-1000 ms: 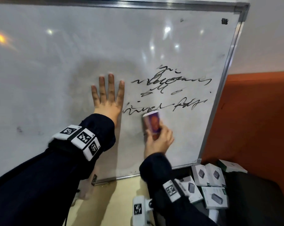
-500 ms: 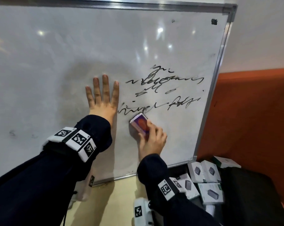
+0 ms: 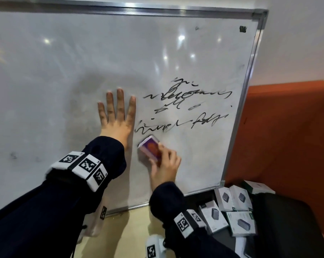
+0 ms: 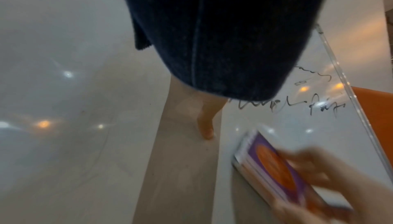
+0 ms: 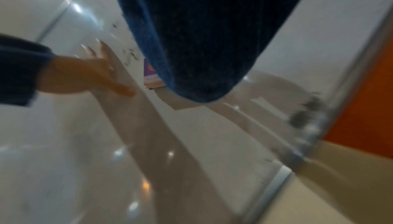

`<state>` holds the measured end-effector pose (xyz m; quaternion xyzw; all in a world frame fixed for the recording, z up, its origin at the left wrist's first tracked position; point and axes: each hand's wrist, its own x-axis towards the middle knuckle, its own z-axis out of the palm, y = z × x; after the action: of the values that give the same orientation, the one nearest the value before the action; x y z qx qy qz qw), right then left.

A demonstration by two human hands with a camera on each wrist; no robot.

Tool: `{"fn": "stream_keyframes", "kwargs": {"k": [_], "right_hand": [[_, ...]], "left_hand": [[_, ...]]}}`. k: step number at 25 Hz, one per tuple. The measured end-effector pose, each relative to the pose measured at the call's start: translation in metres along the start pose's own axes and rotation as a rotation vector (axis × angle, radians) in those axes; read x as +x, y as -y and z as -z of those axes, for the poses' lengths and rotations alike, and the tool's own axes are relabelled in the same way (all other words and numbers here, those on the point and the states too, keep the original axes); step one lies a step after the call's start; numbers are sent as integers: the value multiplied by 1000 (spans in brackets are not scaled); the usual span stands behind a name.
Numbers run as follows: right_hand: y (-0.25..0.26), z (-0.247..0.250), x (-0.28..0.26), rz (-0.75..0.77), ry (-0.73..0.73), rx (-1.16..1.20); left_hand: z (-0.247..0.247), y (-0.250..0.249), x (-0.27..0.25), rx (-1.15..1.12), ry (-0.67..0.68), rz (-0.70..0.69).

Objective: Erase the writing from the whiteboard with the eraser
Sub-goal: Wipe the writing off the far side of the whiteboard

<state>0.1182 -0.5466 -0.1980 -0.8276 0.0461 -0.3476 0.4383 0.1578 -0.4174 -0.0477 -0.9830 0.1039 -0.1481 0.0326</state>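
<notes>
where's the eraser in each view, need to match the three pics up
Head: the eraser sits just below centre, gripped by the right hand, under the lowest line of writing.
Left wrist: lower right, blurred, purple and orange.
Right wrist: only a purple corner shows at the sleeve's left edge.
Shared landmark: the left hand flat on the whiteboard, beside the eraser.
</notes>
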Motion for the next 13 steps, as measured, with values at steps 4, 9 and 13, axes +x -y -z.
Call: {"fn": "stream_keyframes", "kwargs": {"k": [4,9,13], "right_hand": [[-45,17,-18,-60,62,-63],[-40,14,-1,-88,-17,-42],[-34,10,-10,38,22,-17]], "left_hand": [[3,5,-4,24,61,13],[3,0,-1,24,90,22],[3,1,-3,13,76,11]]}}
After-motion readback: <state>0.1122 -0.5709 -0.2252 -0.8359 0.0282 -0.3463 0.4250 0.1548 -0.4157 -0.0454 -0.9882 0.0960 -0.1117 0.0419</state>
